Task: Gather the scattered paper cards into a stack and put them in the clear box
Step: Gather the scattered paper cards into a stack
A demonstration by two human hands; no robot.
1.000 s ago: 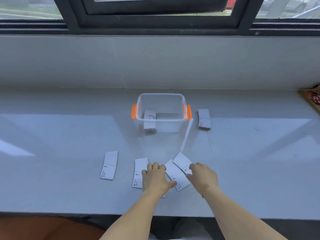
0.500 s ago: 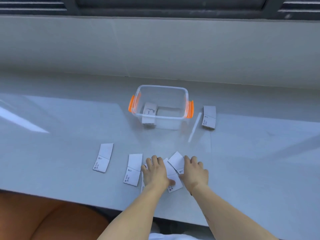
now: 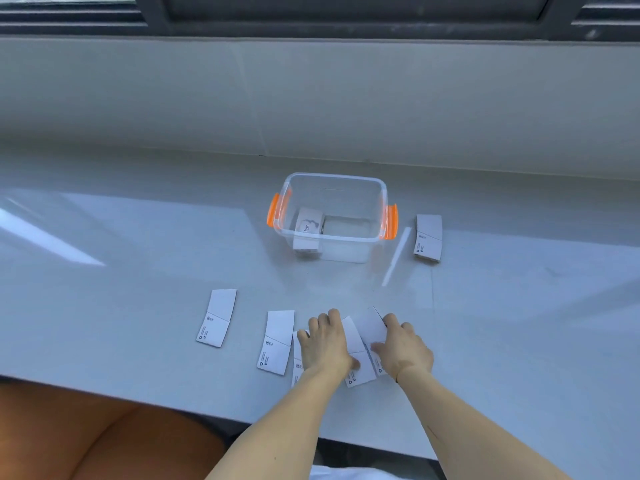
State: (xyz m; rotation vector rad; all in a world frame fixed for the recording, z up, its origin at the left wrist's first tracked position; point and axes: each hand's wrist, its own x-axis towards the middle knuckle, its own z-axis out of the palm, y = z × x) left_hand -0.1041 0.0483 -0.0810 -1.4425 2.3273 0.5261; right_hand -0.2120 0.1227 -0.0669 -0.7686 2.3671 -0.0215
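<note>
Left hand (image 3: 325,344) and right hand (image 3: 403,348) press flat on overlapping cards (image 3: 358,336).

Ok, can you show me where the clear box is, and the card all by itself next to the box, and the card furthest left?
clear box (image 3: 333,251): head view, on its near wall.
card beside the box (image 3: 428,239): head view, on its middle.
leftmost card (image 3: 217,318): head view, on its middle.

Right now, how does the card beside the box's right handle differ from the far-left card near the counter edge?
The card by the handle lies far from both hands, next to the clear box; the far-left card lies in the near row. The first looks like a thicker pile; the second looks single. Both are white, printed, and untouched.
</note>
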